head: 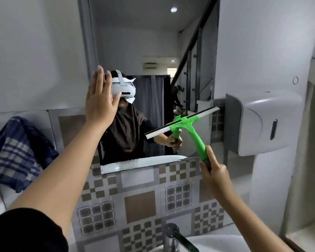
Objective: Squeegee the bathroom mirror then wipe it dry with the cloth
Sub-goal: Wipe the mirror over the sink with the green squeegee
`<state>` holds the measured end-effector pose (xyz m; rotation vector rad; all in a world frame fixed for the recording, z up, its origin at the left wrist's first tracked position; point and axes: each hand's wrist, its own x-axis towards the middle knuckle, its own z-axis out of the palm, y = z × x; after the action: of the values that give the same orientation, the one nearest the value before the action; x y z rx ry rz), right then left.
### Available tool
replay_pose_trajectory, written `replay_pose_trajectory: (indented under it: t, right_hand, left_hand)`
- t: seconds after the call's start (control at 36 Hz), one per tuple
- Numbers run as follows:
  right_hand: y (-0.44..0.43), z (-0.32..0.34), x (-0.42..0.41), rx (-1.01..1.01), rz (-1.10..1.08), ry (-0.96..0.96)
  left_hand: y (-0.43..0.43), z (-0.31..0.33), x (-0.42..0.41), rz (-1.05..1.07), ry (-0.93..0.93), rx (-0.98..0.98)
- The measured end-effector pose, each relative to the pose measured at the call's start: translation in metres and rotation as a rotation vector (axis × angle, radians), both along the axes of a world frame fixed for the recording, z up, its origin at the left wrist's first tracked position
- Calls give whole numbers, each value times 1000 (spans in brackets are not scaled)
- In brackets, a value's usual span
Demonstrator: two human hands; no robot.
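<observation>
There are one mirror (149,42), one green squeegee (185,124), one checked cloth (16,153), one tap (173,237) and one wall dispenser (262,122).

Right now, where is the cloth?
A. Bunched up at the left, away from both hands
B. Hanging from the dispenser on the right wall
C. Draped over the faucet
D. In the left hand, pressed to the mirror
A. The blue checked cloth sits bunched at the left, untouched, while the left hand is open and flat by the mirror and the right hand grips the green squeegee.
</observation>
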<state>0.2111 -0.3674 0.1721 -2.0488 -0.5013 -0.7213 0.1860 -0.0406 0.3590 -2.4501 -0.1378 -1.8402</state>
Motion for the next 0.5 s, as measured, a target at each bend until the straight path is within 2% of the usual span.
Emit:
replay_pose_trajectory:
  t: [0.17,0.5]
  right_hand:
    - [25,-1,-21,209,53,155]
    - [70,1,-46,457,69,227]
  left_hand:
    - [0,0,-5,-63,31,13]
    - [2,-4,-15,-137,83,52]
